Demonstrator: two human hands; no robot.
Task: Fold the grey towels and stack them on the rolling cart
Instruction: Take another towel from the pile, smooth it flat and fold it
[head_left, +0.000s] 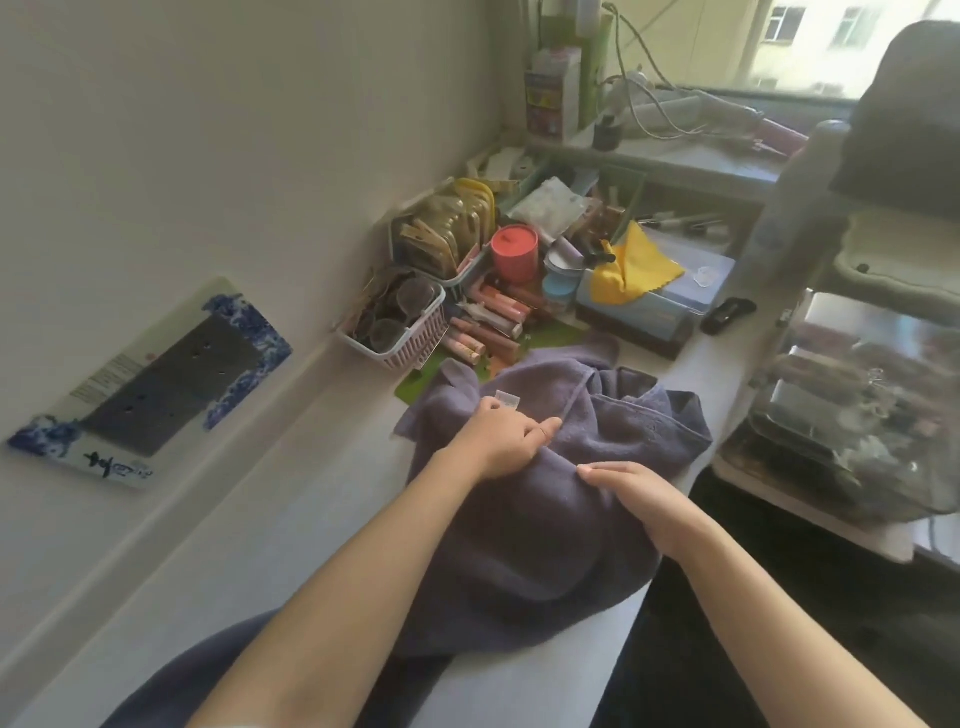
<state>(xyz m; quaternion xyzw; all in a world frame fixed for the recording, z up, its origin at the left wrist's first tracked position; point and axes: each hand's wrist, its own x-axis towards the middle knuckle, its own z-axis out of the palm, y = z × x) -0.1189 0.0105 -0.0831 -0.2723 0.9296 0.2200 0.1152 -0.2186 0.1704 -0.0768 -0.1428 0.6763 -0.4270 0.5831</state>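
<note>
**Both hands on a crumpled grey towel**

Broadly, a long white surface (291, 519) runs along the wall toward a window, and everything else rests on it. A grey towel (540, 519) lies bunched and unfolded across the middle of the surface, its near edge hanging over the side toward the person. Its far edge overlaps a green mat (415, 387). Beyond the towel stands a clutter of small items: a blue box (649, 306) with a yellow cloth (636, 267) draped on it, a white slotted basket (410, 338), and a pink cylindrical container (514, 252). The left hand (501, 439) rests on the upper part of the towel, its fingers curled and pinching a raised seam of the fabric, just beside a small white tag (506, 399). The right hand (641, 499) lies on the towel just beside the left, fingers straight and together, pressing flat against the cloth without grasping it.
</note>
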